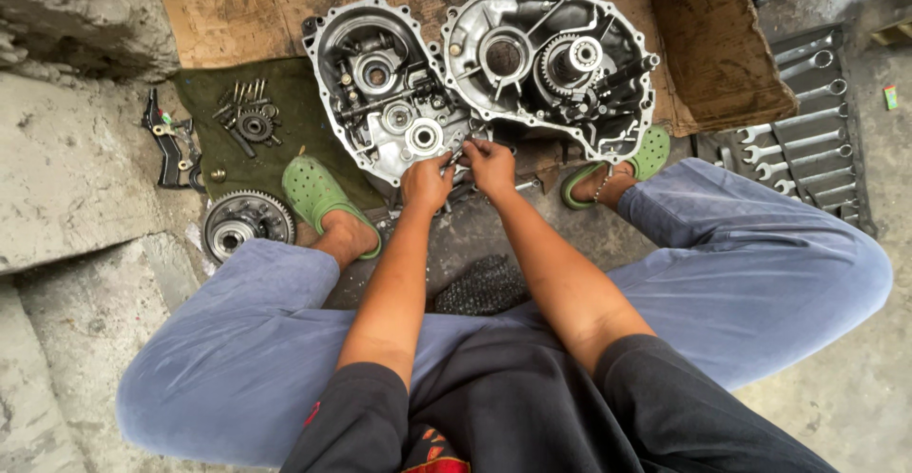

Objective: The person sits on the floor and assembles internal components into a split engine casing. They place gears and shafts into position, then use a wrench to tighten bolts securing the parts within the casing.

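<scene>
I am sitting on the concrete floor (480,231) with my knees spread, and both my hands are meeting at the middle of the frame, at the lower edge of the two open gearbox halves. My left hand (427,181) is pinching a small metal part (456,157) between fingers and thumb, and my right hand (491,164) is gripping the same small part from the other side; the two hands are touching each other. I cannot tell exactly what the small part is, as my fingers are covering most of it.

The part is sitting just below the gap where the left housing half (385,88) and the right housing half (551,65) are lying side by side, insides up, on a sheet of cardboard (237,8) in the upper middle of the frame. The right half is carrying a toothed gear (570,60) on a shaft.

At upper left, a dark green cloth (228,150) is holding loose bolts and a small gear (252,122). A large ring gear (247,223) is lying at middle left beside my green clog (318,193). A row of spanners (807,141) is lying in a tray at upper right. A dark mesh rag (483,285) is lying between my legs.
</scene>
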Demonstrator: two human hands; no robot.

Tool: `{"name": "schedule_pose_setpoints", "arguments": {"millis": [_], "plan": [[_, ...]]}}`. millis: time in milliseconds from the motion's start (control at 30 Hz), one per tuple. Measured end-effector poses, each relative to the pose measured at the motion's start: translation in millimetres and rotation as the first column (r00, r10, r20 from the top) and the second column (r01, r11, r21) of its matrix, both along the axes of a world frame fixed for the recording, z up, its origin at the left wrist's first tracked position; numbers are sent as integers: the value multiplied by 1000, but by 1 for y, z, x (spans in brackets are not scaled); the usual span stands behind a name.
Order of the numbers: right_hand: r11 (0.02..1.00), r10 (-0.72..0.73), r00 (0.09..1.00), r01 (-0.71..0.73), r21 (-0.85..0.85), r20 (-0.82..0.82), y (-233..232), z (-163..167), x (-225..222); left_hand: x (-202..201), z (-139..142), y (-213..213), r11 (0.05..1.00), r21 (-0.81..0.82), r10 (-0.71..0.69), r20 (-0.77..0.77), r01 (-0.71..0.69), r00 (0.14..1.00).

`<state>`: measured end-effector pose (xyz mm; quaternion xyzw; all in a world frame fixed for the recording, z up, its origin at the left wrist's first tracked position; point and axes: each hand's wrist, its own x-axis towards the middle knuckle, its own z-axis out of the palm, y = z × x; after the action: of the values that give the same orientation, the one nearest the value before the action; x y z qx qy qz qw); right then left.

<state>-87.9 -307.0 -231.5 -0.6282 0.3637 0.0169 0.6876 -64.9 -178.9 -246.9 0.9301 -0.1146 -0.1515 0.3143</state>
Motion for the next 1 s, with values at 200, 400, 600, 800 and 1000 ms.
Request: {"name": "schedule_pose_setpoints", "arguments": {"millis": [200,400,600,800,1000], "plan": [[998,45,999,-44,-42,15,-6,0,-2,0,3,0,999,31,-13,-40,14,999],[999,25,1000,-26,19,14,-8,-4,-3,0,2,1,999,39,-20,-50,22,999],[996,-51,998,53,74,-31,-7,-7,0,0,3,-3,997,70,-21,-52,25,998],[990,-50,998,55,129,-47,-10,-11,0,0,2,-2,997,76,-15,-67,20,998],[993,-10,1000,13,121,-22,-17,-11,0,0,4,-7,998,61,7,-38,-5,999]]}}
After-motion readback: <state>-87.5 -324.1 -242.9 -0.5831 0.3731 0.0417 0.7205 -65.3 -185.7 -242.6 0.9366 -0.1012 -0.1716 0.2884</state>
